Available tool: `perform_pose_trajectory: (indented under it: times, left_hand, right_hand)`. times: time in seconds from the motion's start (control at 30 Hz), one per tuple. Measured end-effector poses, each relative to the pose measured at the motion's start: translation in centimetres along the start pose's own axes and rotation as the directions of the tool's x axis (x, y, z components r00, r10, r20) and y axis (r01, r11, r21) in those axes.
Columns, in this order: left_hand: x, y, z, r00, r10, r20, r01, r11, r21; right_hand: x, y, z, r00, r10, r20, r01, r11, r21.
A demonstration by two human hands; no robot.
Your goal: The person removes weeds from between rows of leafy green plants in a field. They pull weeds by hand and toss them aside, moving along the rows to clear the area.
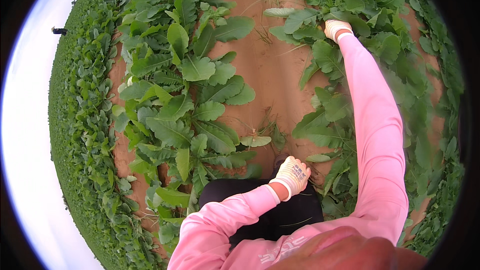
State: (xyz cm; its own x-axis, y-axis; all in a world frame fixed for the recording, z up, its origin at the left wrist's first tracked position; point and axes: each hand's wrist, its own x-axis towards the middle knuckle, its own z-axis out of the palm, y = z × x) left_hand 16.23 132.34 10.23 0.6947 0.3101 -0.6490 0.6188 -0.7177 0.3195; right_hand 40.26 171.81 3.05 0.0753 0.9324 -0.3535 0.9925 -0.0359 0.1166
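Observation:
My right hand, in a pale striped work glove, reaches far out into the leafy crop row on the right. Its fingers are hidden among the leaves, so what they touch does not show. My left hand, in a matching glove with printing on its back, is close to my body above my dark trousers. Its fingers are curled in, with thin grass-like stems beside them at the right row's edge. Whether it holds any of these cannot be told.
A sandy furrow runs ahead between two rows of broad-leaved plants. Beside my foot lie pulled-looking grass and a pale leaf. The left row leans leaves over the furrow. A distant person is at the field's far left edge.

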Motion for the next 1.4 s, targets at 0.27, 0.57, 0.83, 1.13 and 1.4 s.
perform_pose_trajectory:
  times: [0.27, 0.57, 0.83, 1.13, 1.4]
  left_hand:
    - [7.3, -29.3, -15.4, 0.5, -0.233, -0.834, 0.458, 0.889, 0.026]
    - [3.9, -47.1, -16.3, 0.515, -0.295, -0.805, 0.658, 0.738, 0.15]
    - [6.0, -48.7, -15.4, 0.397, -0.431, -0.81, 0.575, 0.805, -0.147]
    - [6.0, -49.7, -15.9, 0.443, -0.485, -0.754, 0.498, 0.832, -0.243]
    - [6.0, -50.2, -15.9, 0.531, -0.598, -0.6, 0.492, 0.795, -0.356]
  right_hand:
    - [4.7, 4.2, 5.0, 0.87, -0.429, 0.241, 0.49, 0.807, -0.33]
    - [4.4, 4.7, 9.6, 0.889, -0.075, 0.451, -0.088, 0.94, 0.33]
    - [1.1, 6.3, 9.9, 0.82, 0.019, 0.572, -0.261, 0.902, 0.345]
    - [-0.3, 3.8, 1.5, 0.824, 0.08, 0.561, -0.364, 0.833, 0.416]
    - [-3.4, -16.5, -9.9, 0.753, -0.462, 0.468, -0.362, 0.302, 0.882]
